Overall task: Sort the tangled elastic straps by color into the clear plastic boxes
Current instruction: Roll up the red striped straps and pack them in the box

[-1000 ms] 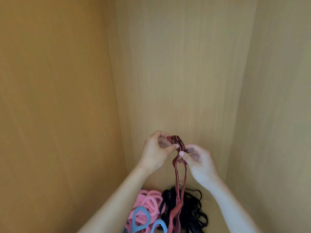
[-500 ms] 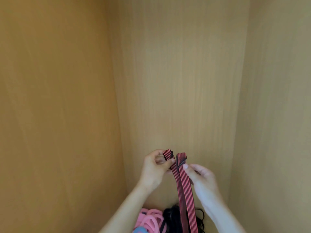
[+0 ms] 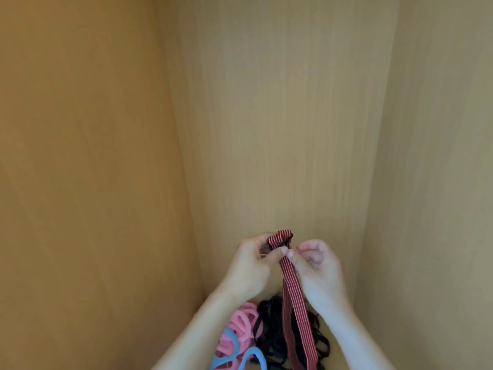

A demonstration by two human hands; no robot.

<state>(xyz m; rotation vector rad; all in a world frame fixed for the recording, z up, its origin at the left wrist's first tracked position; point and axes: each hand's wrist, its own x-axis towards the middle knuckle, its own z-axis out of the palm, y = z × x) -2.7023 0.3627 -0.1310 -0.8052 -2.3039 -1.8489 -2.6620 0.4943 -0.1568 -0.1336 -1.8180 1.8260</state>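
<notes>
Red-black striped strap: folded top pinched between left hand and right hand fingers; pink, blue, black straps beneath.

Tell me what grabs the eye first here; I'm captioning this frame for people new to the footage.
First, the red-and-black striped strap, pinched at its folded top by both hands, left hand and right hand, low in the middle of the frame. Beneath them lies a heap of pink bands, blue bands and black straps. Plain wooden panels fill the rest; no boxes show.
</notes>
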